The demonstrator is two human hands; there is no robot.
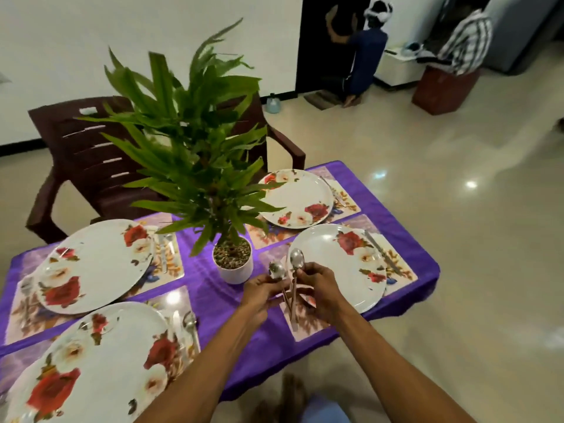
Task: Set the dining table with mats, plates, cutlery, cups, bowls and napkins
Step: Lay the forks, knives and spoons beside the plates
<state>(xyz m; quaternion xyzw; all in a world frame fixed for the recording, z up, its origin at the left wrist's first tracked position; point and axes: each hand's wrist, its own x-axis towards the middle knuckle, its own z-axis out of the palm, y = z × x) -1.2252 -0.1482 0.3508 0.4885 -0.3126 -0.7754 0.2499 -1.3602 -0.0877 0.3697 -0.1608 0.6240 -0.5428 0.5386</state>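
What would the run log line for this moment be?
left hand: holds spoon | right hand: holds second spoon | where: over mat beside plate

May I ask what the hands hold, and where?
The left hand pinches the left spoon, the right hand the right spoon, each just below its bowl.

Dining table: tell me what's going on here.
A person is setting it. The left hand grips a spoon and the right hand a second spoon, both held over the mat beside the near right plate. Four floral plates sit on mats on the purple cloth around a potted plant. Each has some cutlery beside it. No cups, bowls or napkins are in view.
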